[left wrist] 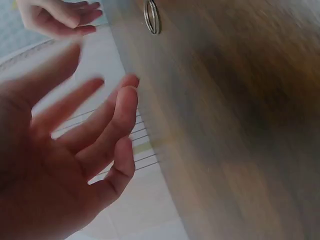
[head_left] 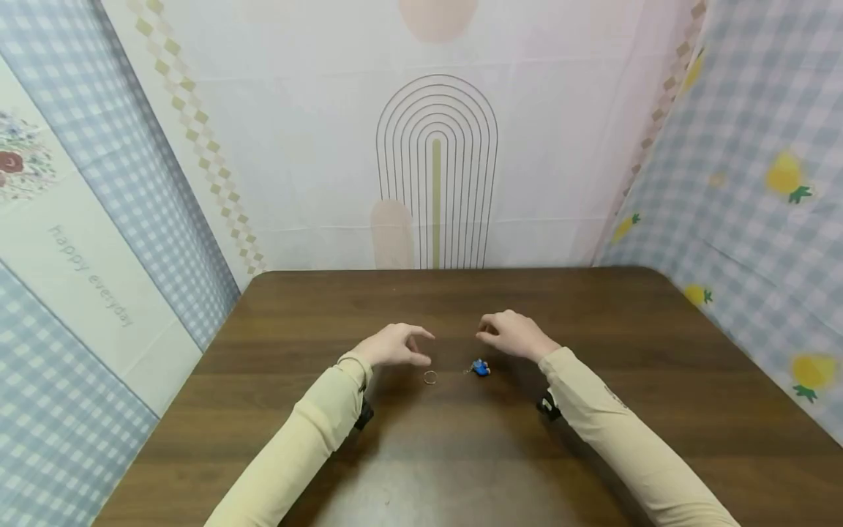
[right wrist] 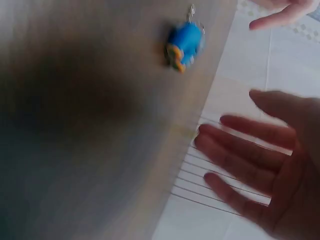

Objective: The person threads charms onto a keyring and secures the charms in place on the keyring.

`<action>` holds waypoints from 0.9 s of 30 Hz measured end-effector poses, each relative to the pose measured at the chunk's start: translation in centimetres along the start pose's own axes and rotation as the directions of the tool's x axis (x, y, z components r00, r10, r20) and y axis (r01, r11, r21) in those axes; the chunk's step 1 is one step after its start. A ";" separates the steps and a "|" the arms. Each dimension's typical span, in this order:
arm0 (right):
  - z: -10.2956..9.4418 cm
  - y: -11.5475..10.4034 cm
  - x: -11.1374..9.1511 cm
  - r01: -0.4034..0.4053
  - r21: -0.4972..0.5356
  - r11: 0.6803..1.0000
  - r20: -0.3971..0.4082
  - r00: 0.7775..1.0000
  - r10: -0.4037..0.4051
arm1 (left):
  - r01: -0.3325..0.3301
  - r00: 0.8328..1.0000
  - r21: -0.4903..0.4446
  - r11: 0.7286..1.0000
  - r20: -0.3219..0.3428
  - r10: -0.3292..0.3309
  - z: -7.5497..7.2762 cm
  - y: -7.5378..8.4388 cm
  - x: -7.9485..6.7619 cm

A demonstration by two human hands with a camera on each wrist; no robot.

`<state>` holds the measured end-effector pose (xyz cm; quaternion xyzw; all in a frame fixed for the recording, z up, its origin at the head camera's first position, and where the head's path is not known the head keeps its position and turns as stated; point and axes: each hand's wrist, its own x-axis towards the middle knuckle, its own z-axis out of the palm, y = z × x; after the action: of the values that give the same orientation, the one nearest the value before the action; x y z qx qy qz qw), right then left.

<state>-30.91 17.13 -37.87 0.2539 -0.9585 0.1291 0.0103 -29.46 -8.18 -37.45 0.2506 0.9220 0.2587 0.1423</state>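
Note:
A small metal split ring [head_left: 430, 378] lies on the brown wooden table [head_left: 421, 454], just below my left hand [head_left: 395, 345]. To its right lies a small blue figure charm [head_left: 481, 367] with orange parts and a short metal chain [head_left: 468, 369]. My right hand [head_left: 514, 334] hovers above and to the right of the charm. In the left wrist view the split ring [left wrist: 152, 17] sits apart from the loosely bent fingers. The right wrist view shows the blue charm [right wrist: 186, 45] beyond the spread fingers of the right hand [right wrist: 260, 160]. Neither hand holds anything.
A white cloth with an arch pattern [head_left: 437, 176] hangs behind the table's far edge. Checked cloths hang at the left [head_left: 138, 124] and right [head_left: 744, 219]. Dark straps [head_left: 548, 405] are on the wrists, over beige sleeves.

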 end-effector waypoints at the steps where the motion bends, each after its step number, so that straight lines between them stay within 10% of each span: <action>1: 0.1 -0.1 0.1 0.047 0.022 0.999 0.020 0.999 -0.048 | -0.016 0.999 -0.001 1.000 0.039 0.016 -0.1 0.0 0.1; 9: 1.1 -1.1 0.6 0.294 0.127 0.947 0.191 0.930 -0.314 | -0.035 0.978 -0.035 0.999 0.205 0.042 0.1 -0.7 1.5; 27: 3.1 -1.2 0.2 0.321 0.020 0.947 0.183 0.930 -0.319 | -0.043 0.990 0.085 0.995 0.137 0.031 2.4 -0.2 2.1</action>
<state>-30.36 15.24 -40.53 0.4175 -0.9017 0.0969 -0.0561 -30.37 -6.30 -39.81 0.2908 0.9158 0.2028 0.1889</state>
